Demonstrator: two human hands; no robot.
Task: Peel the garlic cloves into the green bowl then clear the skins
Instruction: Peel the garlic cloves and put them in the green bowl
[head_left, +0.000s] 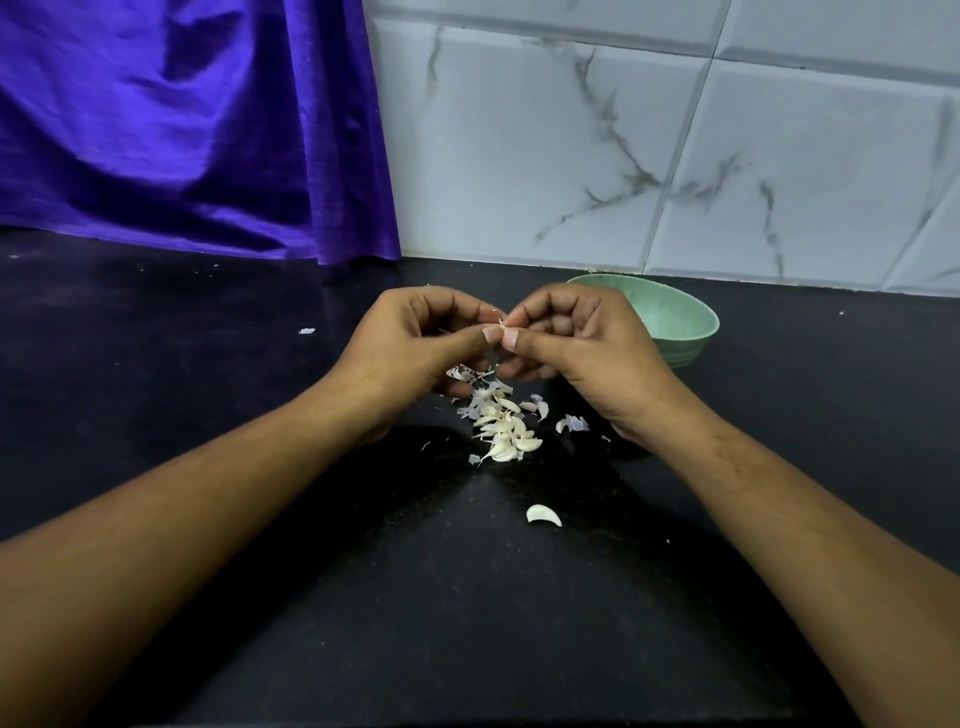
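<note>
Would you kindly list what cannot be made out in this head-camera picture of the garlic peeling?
- Head view: inside of the green bowl, hidden by its near wall and the right hand; contents unknown.
- Head view: the clove pinched by the left hand and right hand, mostly covered by them; peeled or not, unclear.
- Head view: the pile, too small to tell cloves from skins or count.

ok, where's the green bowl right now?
Head view: the bowl sits at the back right of the counter, close to the tiled wall, partly hidden behind the right hand.
</note>
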